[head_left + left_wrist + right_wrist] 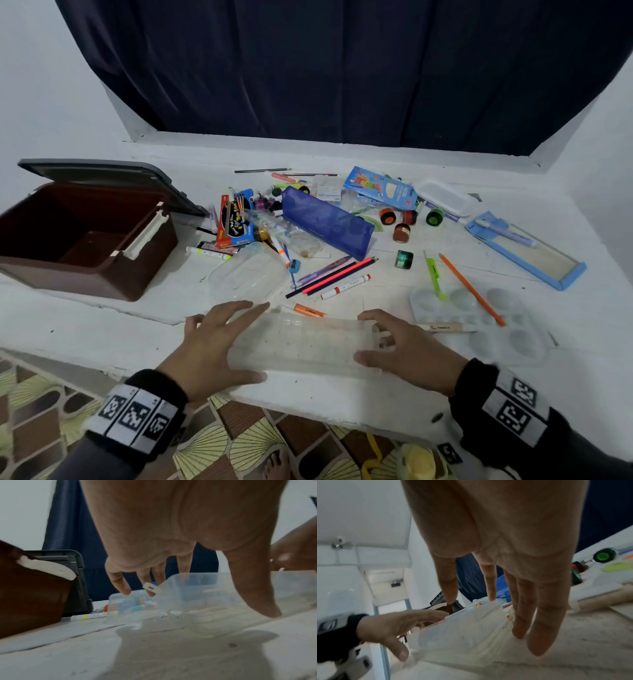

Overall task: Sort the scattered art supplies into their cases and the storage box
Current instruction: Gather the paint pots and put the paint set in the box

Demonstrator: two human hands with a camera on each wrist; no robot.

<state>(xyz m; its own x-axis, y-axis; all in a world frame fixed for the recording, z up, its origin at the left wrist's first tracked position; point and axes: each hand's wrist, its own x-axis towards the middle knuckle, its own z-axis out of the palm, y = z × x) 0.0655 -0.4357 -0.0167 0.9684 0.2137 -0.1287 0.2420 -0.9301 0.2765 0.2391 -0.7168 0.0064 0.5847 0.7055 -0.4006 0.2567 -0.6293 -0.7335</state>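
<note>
Both hands' fingers [239,313] spread, loosely straight, on either end of clear case [301,342] between them

- A room in a home, going by the furnishings.
- A rough white-painted ledge [342,394] serves as a worktop, set into a recess between white walls.
- A dark navy curtain [342,68] hangs at the far side.
- Near, below the ledge, a patterned floor covering [239,442] in brown and yellow, with bare toes [277,464] on it.
</note>
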